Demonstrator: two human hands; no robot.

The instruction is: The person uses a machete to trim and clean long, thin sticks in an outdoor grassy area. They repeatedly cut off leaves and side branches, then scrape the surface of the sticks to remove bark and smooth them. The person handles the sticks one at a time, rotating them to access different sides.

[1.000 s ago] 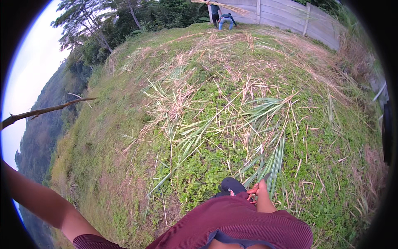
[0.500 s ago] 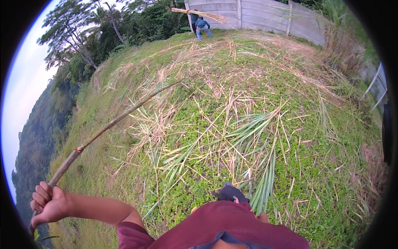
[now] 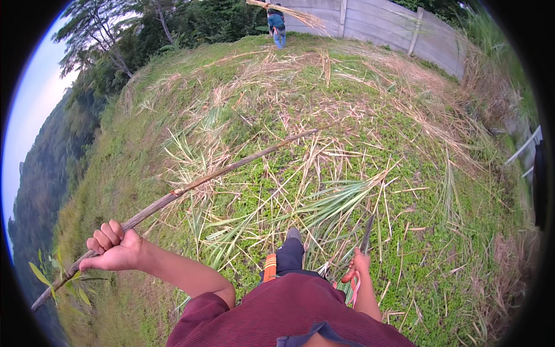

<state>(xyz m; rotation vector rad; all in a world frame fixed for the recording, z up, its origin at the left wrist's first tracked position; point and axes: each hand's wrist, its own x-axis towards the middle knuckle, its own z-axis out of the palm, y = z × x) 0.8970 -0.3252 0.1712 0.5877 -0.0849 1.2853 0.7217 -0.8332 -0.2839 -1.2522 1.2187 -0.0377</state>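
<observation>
My left hand (image 3: 114, 250) is closed round a long, bare wooden pole (image 3: 237, 169), out to my left. The pole slants up and across the grass in front of me, and a few green leaves (image 3: 39, 274) show by its lower end. Low on my right side, my right hand (image 3: 359, 265) grips a machete (image 3: 367, 232) whose dark blade points forward. Its handle is mostly covered by my fingers. Something reddish with a pale strap hangs by that hand, too small to make out. An orange sheath-like piece (image 3: 270, 267) sits at my waist.
Cut green leaves (image 3: 347, 199) and dry stalks (image 3: 219, 156) lie scattered over the grassy slope. Far ahead, a person (image 3: 277, 26) stands by a long bundle of dry stalks (image 3: 295, 14). A grey panel wall (image 3: 376, 26) runs behind; trees (image 3: 104, 40) rise at left.
My left hand and the pole have swung right and forward. My right hand with the machete has come into view. The person far ahead is now more upright, and one foot of mine has shifted.
</observation>
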